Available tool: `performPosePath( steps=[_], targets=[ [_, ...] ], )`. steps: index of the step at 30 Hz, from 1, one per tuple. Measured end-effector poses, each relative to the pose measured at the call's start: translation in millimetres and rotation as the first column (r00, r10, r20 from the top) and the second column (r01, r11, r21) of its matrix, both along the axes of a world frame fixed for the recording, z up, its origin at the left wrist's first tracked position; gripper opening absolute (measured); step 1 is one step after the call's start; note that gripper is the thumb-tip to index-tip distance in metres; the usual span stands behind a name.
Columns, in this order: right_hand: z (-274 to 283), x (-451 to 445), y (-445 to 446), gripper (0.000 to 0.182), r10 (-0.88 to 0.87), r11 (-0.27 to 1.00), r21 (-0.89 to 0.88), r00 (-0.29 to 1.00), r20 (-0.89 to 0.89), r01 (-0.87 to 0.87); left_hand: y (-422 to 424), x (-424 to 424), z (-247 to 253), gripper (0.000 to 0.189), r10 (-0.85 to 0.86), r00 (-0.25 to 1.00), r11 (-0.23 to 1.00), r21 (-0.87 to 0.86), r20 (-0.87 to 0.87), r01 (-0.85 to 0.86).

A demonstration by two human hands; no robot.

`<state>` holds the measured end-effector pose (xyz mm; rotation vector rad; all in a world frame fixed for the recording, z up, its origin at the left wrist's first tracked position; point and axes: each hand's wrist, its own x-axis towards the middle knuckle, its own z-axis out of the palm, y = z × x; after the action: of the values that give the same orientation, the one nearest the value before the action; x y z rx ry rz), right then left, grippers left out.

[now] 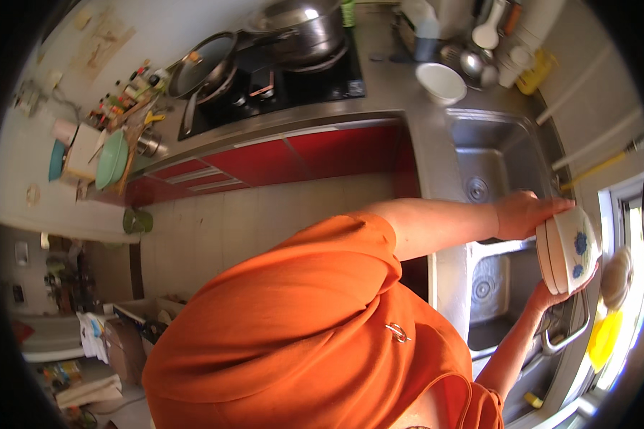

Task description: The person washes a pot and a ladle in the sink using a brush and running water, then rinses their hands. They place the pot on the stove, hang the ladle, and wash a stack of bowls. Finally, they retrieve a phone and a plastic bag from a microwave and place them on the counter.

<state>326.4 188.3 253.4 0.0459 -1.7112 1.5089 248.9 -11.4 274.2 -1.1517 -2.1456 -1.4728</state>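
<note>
Over the double sink, two stacked white bowls [574,249] with blue flowers on the outside are tipped on their side, rims facing me. My left hand [528,214] grips the stack at its upper edge in the view. Opposite it, my right hand [558,295] supports the bowls from the other side, its fingers partly hidden behind them. Beneath lie two stainless steel basins, the left basin [507,153] and the right basin [507,273]. A steel faucet [571,335] is by my right wrist.
Another white bowl [441,83] rests on the steel counter beside the left basin. Behind it are hanging ladles [471,63] and a yellow container [534,75]. A pot [306,40] and a lidded pan [206,67] sit on the black cooktop [322,80]. A window [630,236] lies beyond the sink.
</note>
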Motion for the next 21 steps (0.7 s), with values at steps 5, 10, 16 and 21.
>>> performPosePath(
  steps=[5,10,16,21],
  targets=[
    [39.3,-2.0,-53.1,0.062,-0.108,0.910,0.391,0.989,-0.105,0.141,-52.9,24.8,28.0,0.070,0.133,0.984,0.990,0.061,-0.116,-0.126],
    [71.4,17.2,-144.5,0.062,0.066,0.884,0.467,0.981,-0.183,0.028,-144.5,79.3,56.4,0.073,0.238,0.971,0.971,0.020,0.019,-0.238],
    [25.0,-20.6,-224.8,0.054,0.192,0.939,0.238,0.953,0.233,-0.247,-250.9,113.5,49.9,0.089,0.469,0.881,0.882,-0.085,0.057,-0.463],
    [16.4,-8.0,-314.3,0.044,0.622,0.773,-0.124,0.705,0.339,-0.622,-349.0,148.0,56.5,0.102,0.374,0.898,0.921,-0.211,0.234,-0.328]
  ],
)
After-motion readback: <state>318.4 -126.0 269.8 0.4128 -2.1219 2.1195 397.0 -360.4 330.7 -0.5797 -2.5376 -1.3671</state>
